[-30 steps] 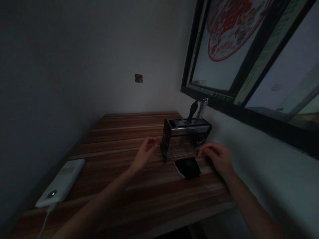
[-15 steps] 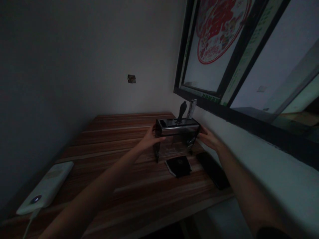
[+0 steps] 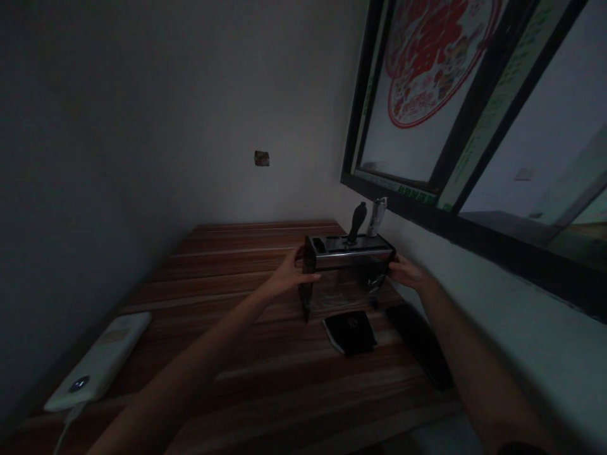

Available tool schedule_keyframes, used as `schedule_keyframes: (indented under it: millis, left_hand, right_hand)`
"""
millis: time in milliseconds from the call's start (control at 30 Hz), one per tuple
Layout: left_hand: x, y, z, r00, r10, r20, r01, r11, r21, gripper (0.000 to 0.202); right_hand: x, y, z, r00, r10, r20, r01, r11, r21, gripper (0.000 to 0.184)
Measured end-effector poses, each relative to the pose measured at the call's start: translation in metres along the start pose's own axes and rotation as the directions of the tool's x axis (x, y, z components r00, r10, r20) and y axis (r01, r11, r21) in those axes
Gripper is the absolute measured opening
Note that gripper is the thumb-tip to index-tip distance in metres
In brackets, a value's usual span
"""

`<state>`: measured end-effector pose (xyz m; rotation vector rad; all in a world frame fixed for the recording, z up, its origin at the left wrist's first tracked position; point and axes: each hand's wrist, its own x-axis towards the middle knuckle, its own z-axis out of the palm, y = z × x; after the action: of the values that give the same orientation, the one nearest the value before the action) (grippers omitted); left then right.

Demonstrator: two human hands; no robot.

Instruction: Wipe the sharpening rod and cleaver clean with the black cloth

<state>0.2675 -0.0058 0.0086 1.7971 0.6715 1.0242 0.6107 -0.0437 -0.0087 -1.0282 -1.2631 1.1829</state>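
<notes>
A knife holder (image 3: 353, 259) with a shiny metal top and see-through sides stands upright on the table near the wall. A black handle (image 3: 358, 221) sticks up from its top, beside a wrapped piece (image 3: 378, 216) whose kind I cannot make out. My left hand (image 3: 293, 273) grips the holder's left end, thumb along its front and fingers behind. Around the right end is my right hand (image 3: 404, 272), its fingers partly hidden behind the holder. Just in front lies a flat black item with a pale edge (image 3: 351, 333), perhaps folded cloth.
A long dark flat object (image 3: 420, 344) lies under my right forearm. At the left edge of the wood-grain table (image 3: 237, 385) is a white power bank-like device (image 3: 102, 360) with a cable. A dark-framed window (image 3: 403, 189) is above the right wall.
The view has swung slightly, so everything sits a little lower and further right. Both hands keep their hold on the knife holder, which shows no clear movement on the table.
</notes>
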Motion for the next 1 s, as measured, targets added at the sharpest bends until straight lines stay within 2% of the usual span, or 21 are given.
schedule_keyframes:
  millis: [400,600,800,1000]
  left_hand:
    - [0.005,0.002,0.001,0.998,0.057,-0.036,-0.057,0.998,0.008,0.077]
    - [0.009,-0.006,-0.008,0.996,0.073,-0.053,-0.073,0.997,0.002,0.077]
    - [0.008,0.000,-0.028,0.996,0.071,-0.051,-0.072,0.997,-0.023,0.079]
    - [-0.002,0.006,-0.071,0.999,0.044,-0.018,-0.044,0.999,-0.004,0.083]
  right_hand:
    - [0.001,0.019,0.008,0.983,-0.067,-0.172,0.073,0.997,0.031,0.040]
    - [0.006,0.025,0.015,0.973,-0.106,-0.203,0.111,0.994,0.013,0.046]
    - [0.014,0.018,0.029,0.976,-0.125,-0.181,0.130,0.991,0.016,0.049]
    - [0.028,0.009,0.064,0.973,-0.183,-0.142,0.186,0.982,0.011,0.047]
